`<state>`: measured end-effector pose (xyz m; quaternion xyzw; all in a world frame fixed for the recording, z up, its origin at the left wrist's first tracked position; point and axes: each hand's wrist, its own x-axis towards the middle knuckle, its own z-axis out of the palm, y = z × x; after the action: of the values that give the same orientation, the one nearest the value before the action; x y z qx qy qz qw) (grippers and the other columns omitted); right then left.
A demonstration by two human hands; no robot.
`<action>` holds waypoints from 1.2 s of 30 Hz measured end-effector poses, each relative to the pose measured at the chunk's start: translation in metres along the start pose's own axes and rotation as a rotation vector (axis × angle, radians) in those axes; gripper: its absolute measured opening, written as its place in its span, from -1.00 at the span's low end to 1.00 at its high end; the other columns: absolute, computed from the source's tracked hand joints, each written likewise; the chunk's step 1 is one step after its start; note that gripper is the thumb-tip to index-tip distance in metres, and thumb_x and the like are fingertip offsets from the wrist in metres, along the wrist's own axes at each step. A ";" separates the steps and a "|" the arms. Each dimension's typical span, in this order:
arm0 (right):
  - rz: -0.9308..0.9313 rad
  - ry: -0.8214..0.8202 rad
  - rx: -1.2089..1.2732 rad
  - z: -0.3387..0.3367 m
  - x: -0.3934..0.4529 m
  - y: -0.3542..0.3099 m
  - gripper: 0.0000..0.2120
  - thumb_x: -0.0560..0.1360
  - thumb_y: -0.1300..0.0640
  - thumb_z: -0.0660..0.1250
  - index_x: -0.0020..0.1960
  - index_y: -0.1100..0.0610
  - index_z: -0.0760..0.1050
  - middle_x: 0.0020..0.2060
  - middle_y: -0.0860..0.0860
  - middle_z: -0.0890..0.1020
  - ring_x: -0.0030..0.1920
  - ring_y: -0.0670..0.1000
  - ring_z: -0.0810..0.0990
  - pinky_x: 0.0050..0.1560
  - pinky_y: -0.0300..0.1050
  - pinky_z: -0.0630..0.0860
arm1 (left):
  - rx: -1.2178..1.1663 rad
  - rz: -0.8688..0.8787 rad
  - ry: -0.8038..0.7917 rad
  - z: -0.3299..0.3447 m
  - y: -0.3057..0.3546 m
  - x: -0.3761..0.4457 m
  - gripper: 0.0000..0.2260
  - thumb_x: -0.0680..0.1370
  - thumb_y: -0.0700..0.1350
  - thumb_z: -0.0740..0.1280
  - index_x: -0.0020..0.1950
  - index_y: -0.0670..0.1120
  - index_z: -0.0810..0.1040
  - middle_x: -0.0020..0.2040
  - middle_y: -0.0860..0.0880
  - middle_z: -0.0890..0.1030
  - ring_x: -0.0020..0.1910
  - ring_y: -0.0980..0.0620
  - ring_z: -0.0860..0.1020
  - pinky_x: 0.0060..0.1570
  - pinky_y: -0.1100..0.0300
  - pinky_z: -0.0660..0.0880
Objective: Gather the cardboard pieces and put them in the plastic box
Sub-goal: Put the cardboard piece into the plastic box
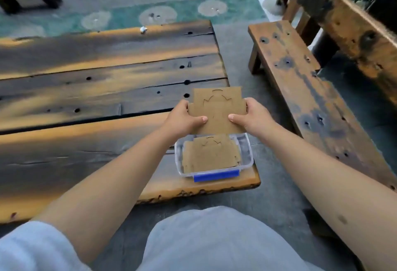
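Worktop: a broad plank worktop [96, 90] is seen across the left and centre of the frame; a wooden bench [300, 90] stands at the right.
Plastic box: a clear plastic box [247, 159] with a blue clip is set at the worktop's near right corner, lower centre; cardboard pieces are already laid flat inside it [211, 155].
Held cardboard: a flat stack of cardboard pieces [217, 104] is held in the air at frame centre, just above and beyond the box, its face tilted toward the camera, its long axis across the frame.
Grip, left hand [182, 118]: the stack's left edge is pinched, thumb on top.
Grip, right hand [251, 116]: the right edge is pinched likewise.
Handling: the stack is judged light, fairly stiff, easily creased; opposite side edges are best held.
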<state>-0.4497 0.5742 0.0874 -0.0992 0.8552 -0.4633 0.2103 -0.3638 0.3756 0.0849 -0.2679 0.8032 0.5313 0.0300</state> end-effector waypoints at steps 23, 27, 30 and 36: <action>0.350 -0.234 -0.233 0.081 0.019 0.106 -0.42 0.44 0.10 0.47 0.37 0.04 0.30 0.22 0.08 0.55 0.12 0.09 0.54 0.03 -0.09 0.46 | 0.350 -0.305 -0.040 0.080 -0.122 0.005 -0.62 0.45 0.01 0.43 0.17 0.03 0.34 0.08 -0.02 0.59 -0.11 0.01 0.48 -0.14 0.15 0.46; 0.326 -0.243 -0.287 0.083 0.024 0.109 -0.43 0.45 0.09 0.45 0.38 0.05 0.29 0.24 0.09 0.54 0.19 0.15 0.53 0.11 -0.04 0.45 | 0.398 -0.340 -0.019 0.083 -0.122 0.008 -0.56 0.41 0.05 0.46 0.20 0.02 0.37 0.12 -0.07 0.54 -0.02 -0.04 0.51 -0.04 0.09 0.52; 0.327 -0.245 -0.316 0.086 0.025 0.109 -0.41 0.45 0.09 0.45 0.40 0.06 0.28 0.28 0.13 0.43 0.19 0.14 0.50 0.22 0.01 0.43 | 0.399 -0.382 -0.014 0.083 -0.122 0.008 -0.51 0.40 0.07 0.47 0.23 0.03 0.36 0.19 -0.09 0.47 -0.01 -0.05 0.51 0.08 0.04 0.52; 0.378 -0.262 -0.289 0.085 0.031 0.110 -0.37 0.43 0.12 0.47 0.42 0.07 0.28 0.36 0.10 0.30 0.25 0.12 0.46 0.27 -0.02 0.39 | 0.321 -0.409 0.002 0.084 -0.124 0.008 -0.46 0.39 0.05 0.50 0.26 0.06 0.32 0.24 -0.09 0.36 -0.05 -0.01 0.46 0.12 0.10 0.45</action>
<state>-0.4359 0.5598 -0.0530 -0.0261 0.8814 -0.2720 0.3854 -0.3335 0.4092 -0.0581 -0.4168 0.8065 0.3796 0.1781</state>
